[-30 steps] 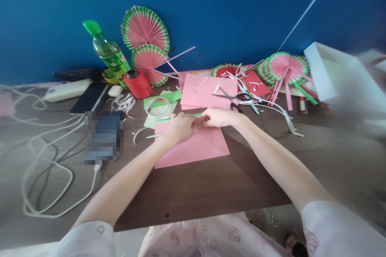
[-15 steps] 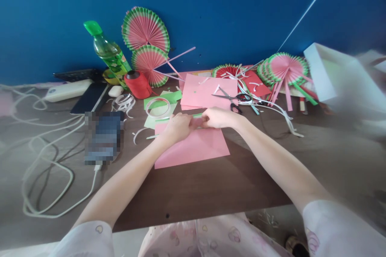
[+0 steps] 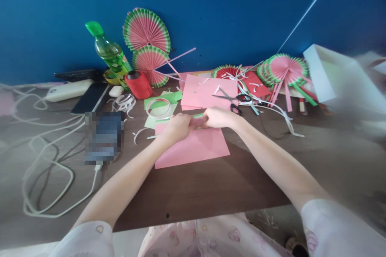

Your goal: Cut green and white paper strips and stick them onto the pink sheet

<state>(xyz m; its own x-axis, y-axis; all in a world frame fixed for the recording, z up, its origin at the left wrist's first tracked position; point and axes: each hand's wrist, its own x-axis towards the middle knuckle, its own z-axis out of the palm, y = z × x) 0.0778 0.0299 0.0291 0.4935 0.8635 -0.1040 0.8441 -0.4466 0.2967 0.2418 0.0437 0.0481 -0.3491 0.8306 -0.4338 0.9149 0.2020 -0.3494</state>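
Observation:
A pink paper sheet (image 3: 196,148) lies on the brown table, with a thin green strip (image 3: 163,120) along its far edge. My left hand (image 3: 180,125) is closed, its fingers pinching the far edge of the pink sheet. Close to its right, my right hand (image 3: 217,118) is closed in a pinch on the same far edge, where a bit of pink shows between the hands. Just beyond them lie a stack of pink sheets (image 3: 208,90) and black-handled scissors (image 3: 230,97). A tape roll (image 3: 158,108) rests on green paper (image 3: 173,97) to the left.
Pleated fans (image 3: 146,30) lean on the blue wall, beside a green bottle (image 3: 111,54) and red thread spool (image 3: 138,84). More fans (image 3: 289,66) and a white box (image 3: 328,74) stand at right. A phone (image 3: 104,137) and white cables (image 3: 70,176) lie left.

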